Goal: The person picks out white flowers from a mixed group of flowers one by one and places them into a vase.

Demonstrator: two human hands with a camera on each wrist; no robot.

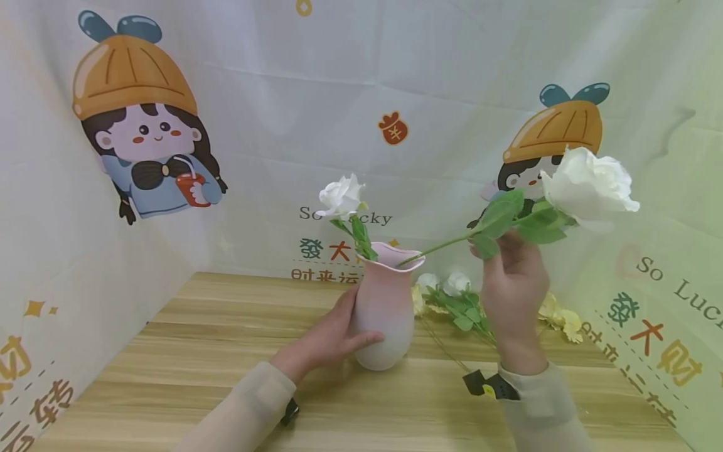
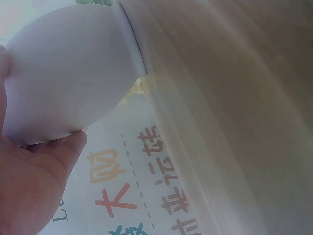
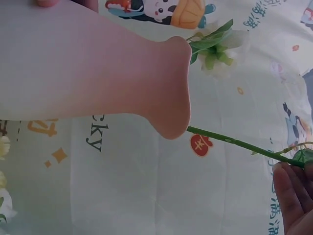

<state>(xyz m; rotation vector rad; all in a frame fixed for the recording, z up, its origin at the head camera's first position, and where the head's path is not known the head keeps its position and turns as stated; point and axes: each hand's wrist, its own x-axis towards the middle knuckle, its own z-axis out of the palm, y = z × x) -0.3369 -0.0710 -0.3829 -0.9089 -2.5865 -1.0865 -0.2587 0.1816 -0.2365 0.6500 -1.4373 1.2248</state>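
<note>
Against a cartoon-printed cloth backdrop [image 1: 282, 132], over a wood-grain tabletop [image 1: 186, 361], the left hand [image 1: 333, 336] grips a pink-and-white vase [image 1: 390, 304] holding a small white rose [image 1: 341, 196], while the right hand [image 1: 515, 295] pinches a larger white rose [image 1: 590, 188], its stem [image 1: 442, 247] just inside the rim [image 1: 390, 268], apparently mid-insertion and needing lowering.

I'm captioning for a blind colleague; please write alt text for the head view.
A person's right hand holds a large white rose, its stem reaching into the mouth of a pink and white vase gripped by the left hand. A smaller white flower stands in the vase; white and yellow flowers lie on the wooden table to the right.
</note>
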